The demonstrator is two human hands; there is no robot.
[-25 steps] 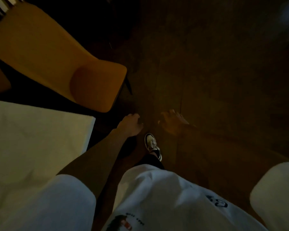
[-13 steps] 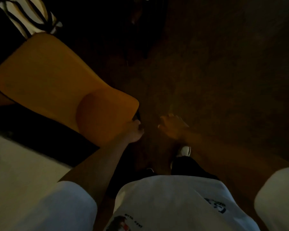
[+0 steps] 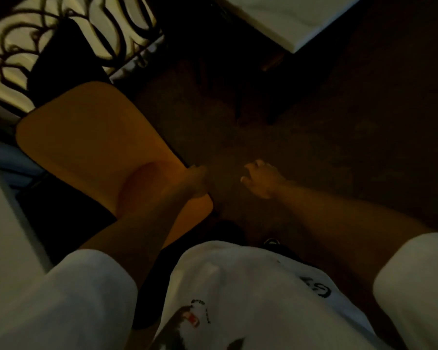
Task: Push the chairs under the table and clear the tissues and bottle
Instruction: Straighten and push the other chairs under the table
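Observation:
The scene is dim. An orange chair [image 3: 91, 150] stands left of centre, its backrest top nearest me. My left hand [image 3: 196, 180] grips the right edge of that backrest, fingers curled over it. Over the dark floor, right of the chair, my right hand [image 3: 262, 178] hovers with fingers loosely spread, holding nothing. The white table [image 3: 3, 223] shows as a pale edge at the far left. No tissues or bottle are in view.
Another white table [image 3: 296, 18] fills the top right corner, dark legs beneath it. A patterned black-and-white railing or panel [image 3: 69, 29] lies at the top left behind the chair. Dark floor [image 3: 339, 137] spreads to the right. My shoe [image 3: 272, 242] shows below.
I have stepped closer to the chair. My left hand rose from hanging free to the backrest edge and now grips it. The right hand stayed raised beside it.

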